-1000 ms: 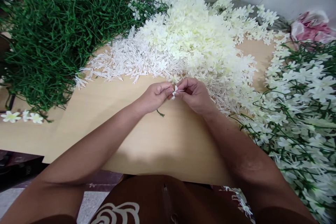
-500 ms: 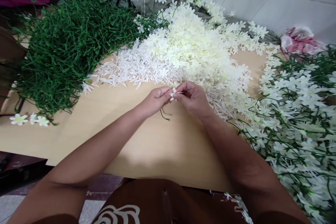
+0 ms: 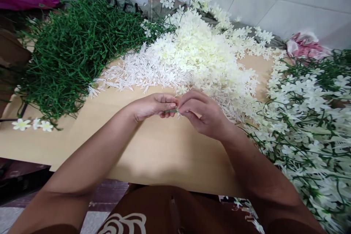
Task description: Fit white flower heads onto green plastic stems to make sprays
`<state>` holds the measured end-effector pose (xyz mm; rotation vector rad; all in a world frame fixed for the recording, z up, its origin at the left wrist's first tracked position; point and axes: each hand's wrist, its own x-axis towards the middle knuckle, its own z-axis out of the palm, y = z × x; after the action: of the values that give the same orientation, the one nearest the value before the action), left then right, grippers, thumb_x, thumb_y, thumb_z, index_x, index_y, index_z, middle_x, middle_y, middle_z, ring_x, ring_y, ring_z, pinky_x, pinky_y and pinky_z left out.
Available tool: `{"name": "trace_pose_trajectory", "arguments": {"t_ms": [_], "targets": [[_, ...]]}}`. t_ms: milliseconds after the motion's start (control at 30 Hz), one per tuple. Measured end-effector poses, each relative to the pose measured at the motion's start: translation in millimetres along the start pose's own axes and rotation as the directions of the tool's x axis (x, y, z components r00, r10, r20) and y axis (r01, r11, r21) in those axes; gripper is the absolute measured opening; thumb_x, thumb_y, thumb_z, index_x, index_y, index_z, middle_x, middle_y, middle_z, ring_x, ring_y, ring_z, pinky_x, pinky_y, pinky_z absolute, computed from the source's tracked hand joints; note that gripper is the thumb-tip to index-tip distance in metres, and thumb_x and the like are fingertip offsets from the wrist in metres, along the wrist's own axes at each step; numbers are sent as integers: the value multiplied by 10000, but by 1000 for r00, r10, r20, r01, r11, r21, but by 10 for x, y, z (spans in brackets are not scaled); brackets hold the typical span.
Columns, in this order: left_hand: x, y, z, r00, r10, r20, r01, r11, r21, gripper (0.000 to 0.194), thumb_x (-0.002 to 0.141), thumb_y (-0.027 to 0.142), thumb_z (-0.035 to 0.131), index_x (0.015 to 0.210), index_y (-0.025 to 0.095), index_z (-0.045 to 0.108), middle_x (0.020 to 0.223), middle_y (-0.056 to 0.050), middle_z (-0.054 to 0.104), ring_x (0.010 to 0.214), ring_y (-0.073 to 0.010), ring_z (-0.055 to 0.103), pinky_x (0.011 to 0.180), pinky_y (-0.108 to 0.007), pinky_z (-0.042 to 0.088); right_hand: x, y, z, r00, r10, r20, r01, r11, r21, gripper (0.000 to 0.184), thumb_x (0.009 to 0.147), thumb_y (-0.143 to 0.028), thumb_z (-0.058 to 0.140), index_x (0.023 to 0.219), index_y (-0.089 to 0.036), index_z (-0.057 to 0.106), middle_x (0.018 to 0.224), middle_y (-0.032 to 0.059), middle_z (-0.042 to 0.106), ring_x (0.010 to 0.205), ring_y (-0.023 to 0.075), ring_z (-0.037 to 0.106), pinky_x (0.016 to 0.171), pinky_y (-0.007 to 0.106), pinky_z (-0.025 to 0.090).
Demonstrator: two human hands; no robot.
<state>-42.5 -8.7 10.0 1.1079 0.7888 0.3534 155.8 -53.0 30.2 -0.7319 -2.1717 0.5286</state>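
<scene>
Fingers of left hand [image 3: 153,106] and right hand [image 3: 201,111] pinch a green stem [image 3: 170,110].

A pale wooden table [image 3: 153,153] carries green stems [image 3: 68,51] heaped far left and cream blossoms [image 3: 200,51] piled far centre. White stamens [image 3: 142,71] spread beside them; finished sprays [image 3: 309,117] crowd the right, and 3 flowers [image 3: 31,124] lie near left.

Left hand [image 3: 153,106] and right hand [image 3: 201,111] pinch a small green stem [image 3: 170,110] together above the wooden table [image 3: 153,153].
</scene>
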Motion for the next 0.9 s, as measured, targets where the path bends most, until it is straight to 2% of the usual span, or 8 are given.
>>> {"name": "trace_pose_trajectory", "arguments": {"t_ms": [167, 233, 300, 400, 533, 633, 800, 900], "targets": [[41, -38, -108, 989, 76, -123, -72, 997, 36, 341, 682, 306, 769, 960, 125, 688, 631, 4, 636, 578, -87, 550, 552, -214, 392, -13, -61, -23, 975, 22, 221, -42, 995, 86, 60, 858, -162, 606, 820, -206, 622, 892, 59, 694, 870, 165, 640, 812, 332, 519], [30, -25, -160, 986, 95, -138, -85, 993, 78, 334, 704, 261, 748, 1003, 125, 684, 652, 1, 654, 606, -95, 579, 600, -231, 437, -8, -6, -44, 969, 113, 220, -152, 973, 172, 31, 856, -213, 623, 829, -211, 638, 887, 53, 697, 869, 167, 650, 803, 329, 525], [13, -5, -200, 984, 112, -141, -100, 991, 92, 340, 710, 208, 732, 1035, 126, 674, 673, 0, 666, 644, -102, 607, 656, -251, 475, -3, 103, -23, 958, 254, 131, -274, 946, 171, 73, 870, -211, 587, 834, -211, 650, 868, 46, 690, 832, 164, 644, 746, 315, 521], [-2, 8, -240, 983, 133, -123, -121, 987, 101, 315, 705, 159, 717, 1014, 126, 669, 715, -13, 682, 675, -106, 624, 686, -265, 498, -1, 322, 117, 937, 350, -9, -350, 936, -30, 142, 856, -141, 549, 888, -193, 677, 908, 66, 670, 837, 181, 609, 737, 333, 502], [-2, -5, -245, 986, 145, -76, -136, 984, 117, 200, 695, 181, 725, 872, 127, 648, 716, -19, 679, 652, -103, 623, 661, -255, 500, 11, 581, 388, 948, 312, -56, -311, 881, -356, 189, 851, -100, 526, 865, -171, 700, 921, 111, 622, 927, 242, 511, 826, 414, 468], [-12, -2, -199, 991, 119, -59, -108, 981, 160, 183, 703, 228, 724, 822, 139, 618, 717, -18, 673, 676, -107, 626, 677, -258, 503, 25, 689, 489, 954, 290, -73, -290, 838, -461, 235, 848, -62, 492, 749, -179, 670, 894, 109, 587, 915, 240, 461, 808, 410, 447], [-3, -15, -90, 976, 201, -85, -155, 912, 381, 194, 747, 320, 675, 789, 139, 619, 732, -15, 644, 714, -113, 587, 685, -254, 478, 41, 649, 348, 939, 197, -283, -274, 924, -268, 120, 871, -173, 540, 780, -204, 612, 911, 80, 617, 943, 228, 515, 876, 426, 450], [77, -64, -45, 882, 373, -288, -160, 812, 561, 173, 797, 297, 598, 838, 137, 649, 772, -28, 649, 716, -126, 564, 685, -264, 451, 62, 577, 186, 861, 318, -398, -324, 944, 52, 88, 905, -286, 537, 859, -230, 587, 889, 44, 627, 892, 187, 590, 836, 379, 492]]}}
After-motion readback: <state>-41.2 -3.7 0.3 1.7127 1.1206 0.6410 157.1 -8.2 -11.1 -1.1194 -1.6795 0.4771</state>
